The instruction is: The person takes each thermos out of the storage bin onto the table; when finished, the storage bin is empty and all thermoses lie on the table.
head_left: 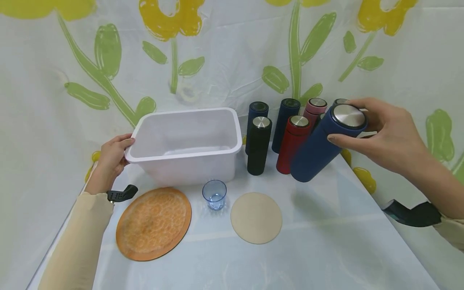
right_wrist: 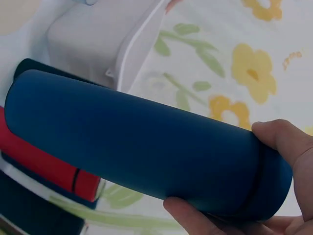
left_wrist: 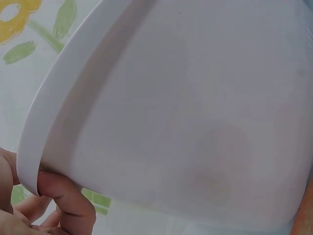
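My right hand [head_left: 389, 135] grips a blue thermos flask [head_left: 322, 145] near its steel-topped lid. The flask is tilted, lid up and to the right, in front of the other flasks; the right wrist view shows thumb and fingers around its lid end. My left hand [head_left: 114, 155] holds the left rim of a white plastic tub [head_left: 192, 167], whose visible inside holds nothing. In the left wrist view curled fingers [left_wrist: 73, 205] hook under the tub's rim. Beside the tub stand a black flask [head_left: 259, 149] and a red flask [head_left: 291, 145].
Behind are two dark blue flasks [head_left: 288, 121], a pink flask [head_left: 314, 108] and others partly hidden. In front lie a brown round mat [head_left: 154, 223], a small blue glass [head_left: 214, 195] and a beige disc [head_left: 256, 218]. A flowered sheet [head_left: 232, 52] hangs behind the table.
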Action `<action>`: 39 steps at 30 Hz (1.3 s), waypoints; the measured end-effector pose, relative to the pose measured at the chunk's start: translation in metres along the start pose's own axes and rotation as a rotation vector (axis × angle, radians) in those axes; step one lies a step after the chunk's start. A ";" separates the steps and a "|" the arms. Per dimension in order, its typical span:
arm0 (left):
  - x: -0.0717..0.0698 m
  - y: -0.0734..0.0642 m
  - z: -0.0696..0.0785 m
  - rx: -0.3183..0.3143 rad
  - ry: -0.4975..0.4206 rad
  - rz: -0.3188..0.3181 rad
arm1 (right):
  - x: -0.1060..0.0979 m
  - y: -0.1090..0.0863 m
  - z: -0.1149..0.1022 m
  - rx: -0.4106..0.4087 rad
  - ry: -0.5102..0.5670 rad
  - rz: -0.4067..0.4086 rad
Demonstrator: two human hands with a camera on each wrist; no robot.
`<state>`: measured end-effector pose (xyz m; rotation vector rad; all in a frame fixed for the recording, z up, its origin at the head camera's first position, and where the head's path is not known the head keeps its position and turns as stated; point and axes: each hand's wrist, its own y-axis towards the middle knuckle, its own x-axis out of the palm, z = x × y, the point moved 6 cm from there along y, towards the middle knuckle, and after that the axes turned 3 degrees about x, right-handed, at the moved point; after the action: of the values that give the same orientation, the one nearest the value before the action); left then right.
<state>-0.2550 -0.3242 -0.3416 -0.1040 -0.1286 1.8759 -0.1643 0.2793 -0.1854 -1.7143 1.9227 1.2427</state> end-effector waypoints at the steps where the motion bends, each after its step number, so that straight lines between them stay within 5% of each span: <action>1: 0.000 0.000 0.000 0.002 -0.018 0.000 | 0.000 0.000 0.004 0.007 -0.012 0.003; 24: 0.002 -0.005 -0.001 -0.001 -0.086 0.057 | -0.005 0.022 0.091 0.260 -0.204 -0.051; 39: -0.001 -0.008 -0.004 -0.016 -0.067 0.059 | -0.004 0.030 0.123 0.328 -0.193 -0.068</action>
<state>-0.2465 -0.3225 -0.3443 -0.0565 -0.1876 1.9387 -0.2304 0.3705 -0.2429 -1.4269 1.8193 0.9653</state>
